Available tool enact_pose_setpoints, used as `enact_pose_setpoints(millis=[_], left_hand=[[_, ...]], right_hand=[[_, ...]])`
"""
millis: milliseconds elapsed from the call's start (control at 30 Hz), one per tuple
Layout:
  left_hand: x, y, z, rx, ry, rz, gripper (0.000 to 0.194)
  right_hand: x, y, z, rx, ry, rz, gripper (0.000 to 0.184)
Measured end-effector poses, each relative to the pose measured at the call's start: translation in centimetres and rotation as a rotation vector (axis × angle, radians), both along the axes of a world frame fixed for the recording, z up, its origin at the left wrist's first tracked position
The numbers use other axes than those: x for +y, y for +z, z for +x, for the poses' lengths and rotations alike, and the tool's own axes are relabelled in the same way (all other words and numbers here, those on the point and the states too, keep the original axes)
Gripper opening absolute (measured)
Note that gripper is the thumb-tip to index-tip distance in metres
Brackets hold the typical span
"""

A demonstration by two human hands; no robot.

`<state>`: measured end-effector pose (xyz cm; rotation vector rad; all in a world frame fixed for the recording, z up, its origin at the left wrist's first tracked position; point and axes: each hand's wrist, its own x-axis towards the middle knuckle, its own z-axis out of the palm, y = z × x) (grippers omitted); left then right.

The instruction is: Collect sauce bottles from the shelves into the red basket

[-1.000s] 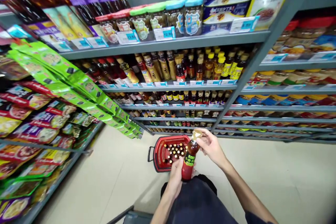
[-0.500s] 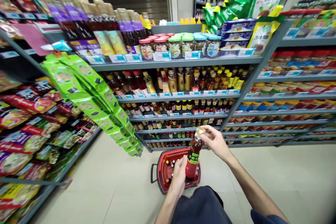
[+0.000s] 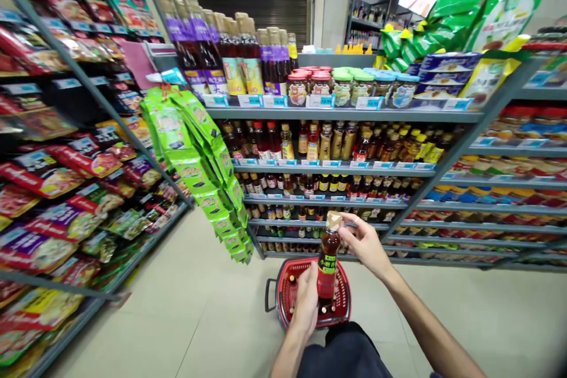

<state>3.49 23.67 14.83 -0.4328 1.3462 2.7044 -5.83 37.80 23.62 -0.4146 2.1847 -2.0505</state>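
A sauce bottle (image 3: 326, 269) with dark red-brown contents, a black and yellow-green label and a gold-beige cap is held nearly upright in front of me, above the basket. My left hand (image 3: 305, 301) wraps round its lower part from the left. The thumb and forefinger of my right hand (image 3: 363, 247) pinch at the cap from the right, with the other fingers curled loosely. Below the bottle, a red shopping basket (image 3: 282, 289) with a dark handle stands on the floor. Several capped bottles lie or stand inside it, partly covered by my left hand and the bottle.
A shelf unit (image 3: 349, 113) with rows of sauce bottles and jars faces me. Green packets (image 3: 212, 195) hang in strips at its left end. Another rack (image 3: 88, 159) of packaged food runs along the left. Pale floor tiles (image 3: 212, 319) surround the basket.
The view has turned left and slightly up, so the shelves appear further right. My left hand still holds the bottle; my right fingers stay at the cap, spread slightly differently.
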Motion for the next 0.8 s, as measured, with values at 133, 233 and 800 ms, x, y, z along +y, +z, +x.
enact_pose_setpoints(millis=[133,233,800], left_hand=[[0.3,-0.2,-0.3,0.013,0.032,-0.03,0.056],[1.0,-0.3,-0.5,-0.018,0.074,-0.046,0.058],[-3.1,2.5,-5.8,-0.028,-0.025,0.079,0.071]], right_hand=[[0.3,0.2,-0.9,-0.042,0.054,-0.025,0.052],[0.4,0.2,-2.4,-0.068,0.103,-0.039,0.048],[-4.4,1.7,-10.9,0.115,0.082,0.03,0.046]])
